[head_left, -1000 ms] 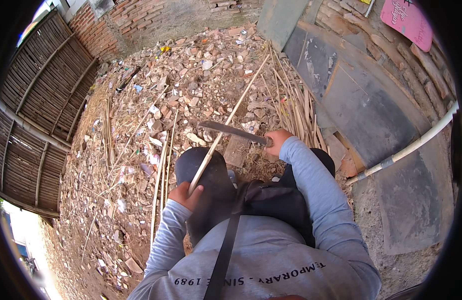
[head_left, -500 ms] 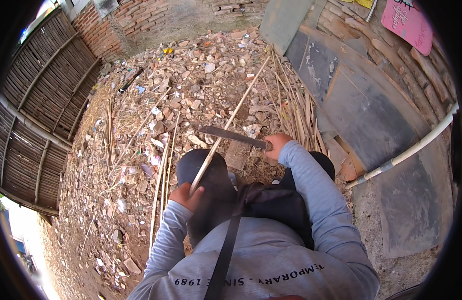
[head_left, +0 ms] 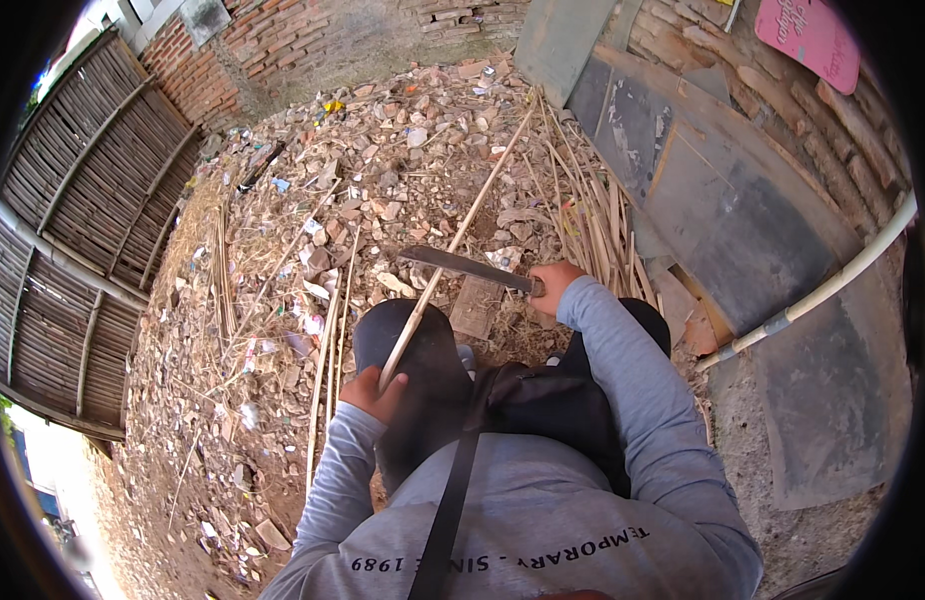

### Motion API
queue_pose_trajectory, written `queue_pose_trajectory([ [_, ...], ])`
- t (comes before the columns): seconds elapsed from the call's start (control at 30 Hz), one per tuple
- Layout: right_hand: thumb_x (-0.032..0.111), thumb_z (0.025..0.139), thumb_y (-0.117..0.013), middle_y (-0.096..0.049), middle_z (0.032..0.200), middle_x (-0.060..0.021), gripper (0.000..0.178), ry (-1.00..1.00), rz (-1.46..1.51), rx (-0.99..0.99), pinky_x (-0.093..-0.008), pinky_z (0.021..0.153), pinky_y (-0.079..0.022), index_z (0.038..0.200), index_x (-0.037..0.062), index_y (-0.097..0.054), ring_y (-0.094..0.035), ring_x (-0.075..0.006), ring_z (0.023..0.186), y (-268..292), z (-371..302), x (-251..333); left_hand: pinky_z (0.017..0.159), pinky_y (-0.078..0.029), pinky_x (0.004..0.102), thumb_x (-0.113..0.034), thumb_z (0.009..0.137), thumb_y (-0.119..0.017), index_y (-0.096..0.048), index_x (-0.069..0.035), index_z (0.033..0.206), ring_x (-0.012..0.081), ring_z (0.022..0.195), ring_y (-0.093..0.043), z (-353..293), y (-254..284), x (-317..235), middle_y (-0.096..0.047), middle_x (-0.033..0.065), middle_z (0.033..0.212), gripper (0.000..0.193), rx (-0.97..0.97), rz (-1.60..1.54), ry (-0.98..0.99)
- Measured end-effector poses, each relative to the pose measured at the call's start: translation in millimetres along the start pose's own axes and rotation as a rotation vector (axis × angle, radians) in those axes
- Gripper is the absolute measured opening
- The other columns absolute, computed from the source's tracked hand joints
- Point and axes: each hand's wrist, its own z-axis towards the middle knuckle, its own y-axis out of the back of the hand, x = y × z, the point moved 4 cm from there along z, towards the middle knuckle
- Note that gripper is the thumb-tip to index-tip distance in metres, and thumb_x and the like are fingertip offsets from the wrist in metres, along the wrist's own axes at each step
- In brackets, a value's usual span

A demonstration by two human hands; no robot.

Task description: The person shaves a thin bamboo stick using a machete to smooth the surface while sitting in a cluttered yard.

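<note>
My left hand [head_left: 375, 393] is closed around the near end of a long pale bamboo strip [head_left: 475, 212], beside my left knee. The strip slants away to the far right over the rubble. In my right hand [head_left: 556, 288] is the handle of a machete [head_left: 470, 266], its dark, worn blade pointing left. The blade crosses over the strip a little beyond my knees; whether its edge touches the strip I cannot tell. The near end of the strip is hidden inside my left fist.
Loose bamboo strips [head_left: 324, 372] lie left of my knee, with a bundle of more strips [head_left: 605, 225] at right. Stone and brick rubble [head_left: 383, 170] covers the ground. Dark boards [head_left: 753, 225] lean along the right wall, near a pale pole [head_left: 833, 287]. A bamboo fence [head_left: 78, 230] stands left.
The view has shifted slightly. Both hands keep their grips, and the machete blade stays across the strip with hardly any movement.
</note>
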Motion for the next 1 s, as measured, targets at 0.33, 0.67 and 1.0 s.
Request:
queue_pose_trajectory([
  [0.33, 0.029, 0.069, -0.07, -0.065, 0.078, -0.015, 0.033, 0.056, -0.04, -0.085, -0.0419, 0.072, -0.05, 0.095, 0.0099, -0.064, -0.063, -0.034, 0.078, -6, 1, -7, 0.064, -0.048, 0.045, -0.052, 0.08, -0.06, -0.058, -0.003, 0.077, 0.0403, 0.07, -0.062, 0, 2, -4, -0.061, 0.0215, 0.069, 0.049, 0.011, 0.059, 0.007],
  [0.67, 0.031, 0.068, -0.07, -0.065, 0.083, -0.0163, 0.037, 0.044, -0.043, -0.043, -0.0423, 0.075, -0.05, 0.098, 0.0103, -0.063, -0.062, -0.0347, 0.082, -10, 5, -10, 0.065, -0.048, 0.044, -0.052, 0.08, -0.06, -0.061, -0.003, 0.081, 0.0393, 0.071, -0.062, 0, 1, -4, -0.062, 0.0209, 0.07, 0.049, 0.0, 0.03, -0.004],
  [1.0, 0.029, 0.068, -0.069, -0.065, 0.082, -0.0152, 0.028, 0.016, -0.028, -0.025, -0.0423, 0.074, -0.05, 0.087, 0.0089, -0.063, -0.062, -0.0338, 0.081, -7, 3, -5, 0.06, -0.047, 0.0445, -0.051, 0.079, -0.062, -0.057, -0.004, 0.075, 0.0398, 0.067, -0.061, 0, 0, -1, -0.06, 0.0204, 0.067, 0.048, -0.035, 0.053, -0.031],
])
